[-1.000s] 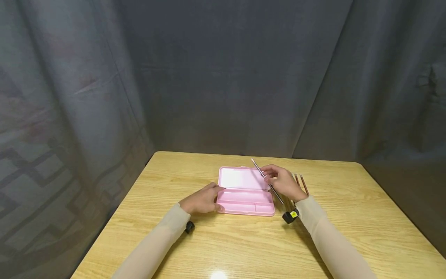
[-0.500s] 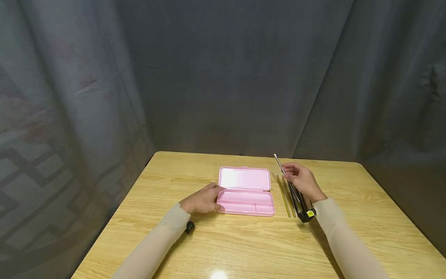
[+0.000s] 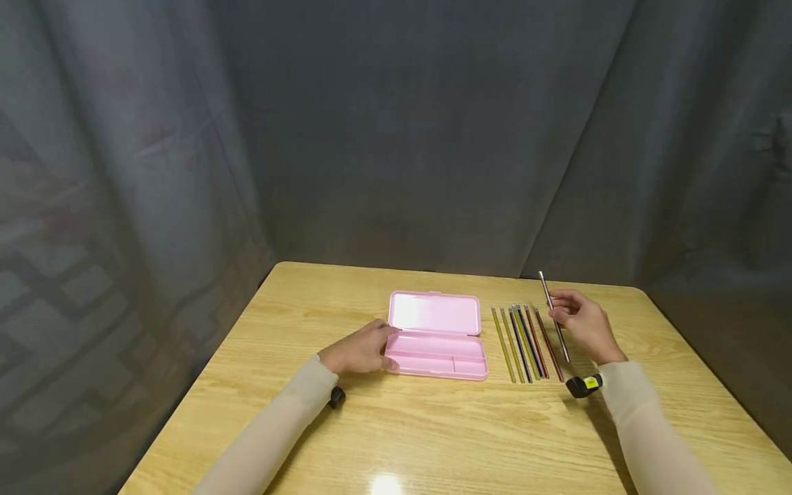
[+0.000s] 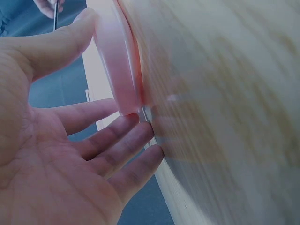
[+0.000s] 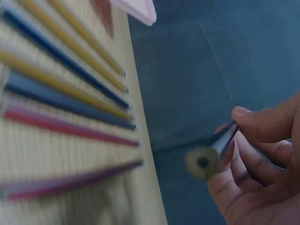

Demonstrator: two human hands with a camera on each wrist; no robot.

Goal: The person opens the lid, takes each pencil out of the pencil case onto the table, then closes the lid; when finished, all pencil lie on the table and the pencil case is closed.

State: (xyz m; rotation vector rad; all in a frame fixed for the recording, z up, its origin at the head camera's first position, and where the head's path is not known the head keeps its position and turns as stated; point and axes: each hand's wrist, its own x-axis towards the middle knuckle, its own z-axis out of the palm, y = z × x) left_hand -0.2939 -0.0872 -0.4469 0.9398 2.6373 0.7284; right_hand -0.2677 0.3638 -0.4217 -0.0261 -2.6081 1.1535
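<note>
An open pink pencil case [image 3: 436, 366] lies on the table with its lid tipped back; its divided tray holds nothing. At its left end is my left hand [image 3: 361, 346], thumb by the front corner and fingers by the hinge side. The left wrist view shows those fingers fairly straight, touching the end of the case [image 4: 123, 79]. My right hand [image 3: 583, 323] pinches a dark, shiny pencil [image 3: 555, 320] between thumb and fingers, raised to the right of the other pencils. Its flat, unsharpened end [image 5: 203, 162] faces the right wrist camera.
Several pencils [image 3: 531, 344] in yellow, blue and red lie side by side to the right of the case, a red one [image 5: 70, 126] among them. The wooden table [image 3: 396, 426] ends at a grey curtain [image 3: 396, 137] behind.
My right hand has carried the pencil rightward, from over the case's lid, past the row of pencils, to their right side. The left hand has stayed at the case.
</note>
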